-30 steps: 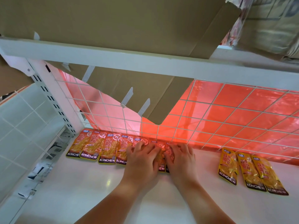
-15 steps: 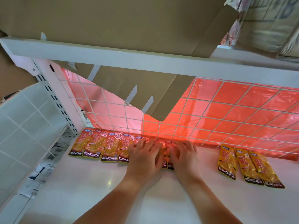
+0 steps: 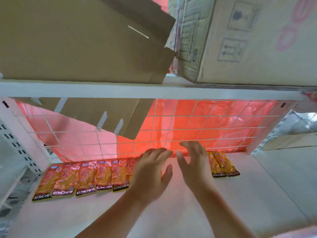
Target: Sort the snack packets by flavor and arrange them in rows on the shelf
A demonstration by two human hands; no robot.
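Two groups of snack packets lie flat on the white shelf (image 3: 188, 212), one on either side of the hands. The orange-red packets (image 3: 82, 179) run in a side-by-side row leftward from the left hand (image 3: 151, 172), whose palm covers the row's right end; I cannot tell whether its fingers (image 3: 159, 152) touch a packet beneath. The yellow packets (image 3: 221, 165) lie just to the right of the right hand (image 3: 193, 166). Two are in view, and the hand hides whatever sits on their inner side.

Both hands are released, with the fingers spread and loosely bent and nothing gripped. Every packet lies with its long axis running front to back, logo end toward the person, so roughly parallel to the fingers. Beyond the fingertips stands the wire grid (image 3: 205, 127).

As I judge it, the yellow group is the right hand's to take. It calls for a short sideways reach to the right and a grip across a packet's narrow width. The red row belongs to the left hand.
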